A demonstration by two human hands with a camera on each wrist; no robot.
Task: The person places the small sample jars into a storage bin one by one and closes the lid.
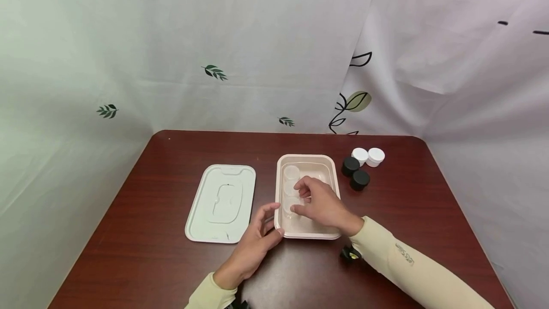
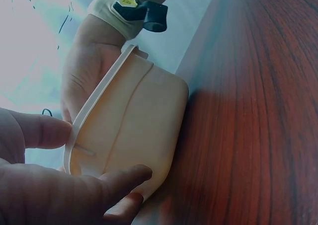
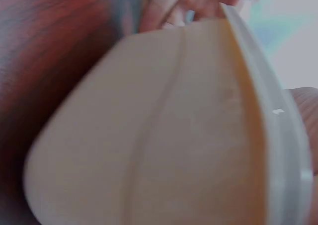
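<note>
A beige plastic container (image 1: 307,158) stands on the table, its top uncovered. Several small translucent jars (image 1: 292,172) line its left side. My left hand (image 1: 254,242) rests against the container's left rim and outer wall, thumb and fingers spread. In the left wrist view, fingertips (image 2: 141,173) touch the side wall. Inside the container my right hand (image 1: 319,202) hovers over the jars, fingers bent and apart from the thumb, with nothing visible between them. Its thumb lies beside the nearest jar; contact is unclear. The right wrist view shows mostly the blurred outer wall (image 3: 149,125).
A flat white lid (image 1: 220,204) lies left of the container. Two black jars (image 1: 359,180) and two white jars (image 1: 375,157) stand beyond the container's right side. The dark red table (image 1: 141,204) meets a white patterned curtain (image 1: 257,61) at the back.
</note>
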